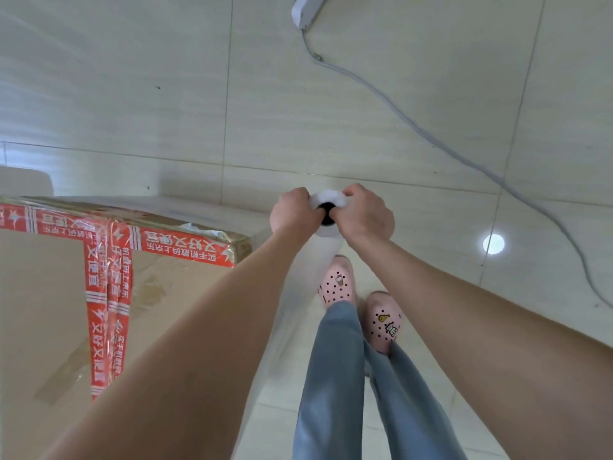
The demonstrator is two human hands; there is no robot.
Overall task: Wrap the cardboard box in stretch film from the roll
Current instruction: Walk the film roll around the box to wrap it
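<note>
The floor (132, 94) fills the frame: large pale tiles with faint streaks and thin grey joints, glossy enough to reflect light. No raised surface shows; everything stands on the tiles.

At the left edge, a rounded pale object (23, 180) sits just behind the cardboard box (43, 293); I cannot tell what it is. The box takes up the lower left of the frame. Red tape (185, 240) printed with white characters crosses its top, and crinkled clear film lies over its far edge.

Right of the box, at the centre, the left hand (292, 210) and the right hand (368, 214) both clench the top end of the roll (328, 199), which stands upright, with fingers hooked at its dark core. A translucent band of stretch film (292, 310) runs from below the roll toward the bottom of the frame, between the left forearm and the legs.

Below the hands are two pink clogs (336, 283) and blue-grey trousers (331, 376).

In the upper right, a grey cable (414, 124) trails from a white block (308, 8) at the top edge down to the right edge. A round light reflection (493, 244) glows on the tile at the right.
</note>
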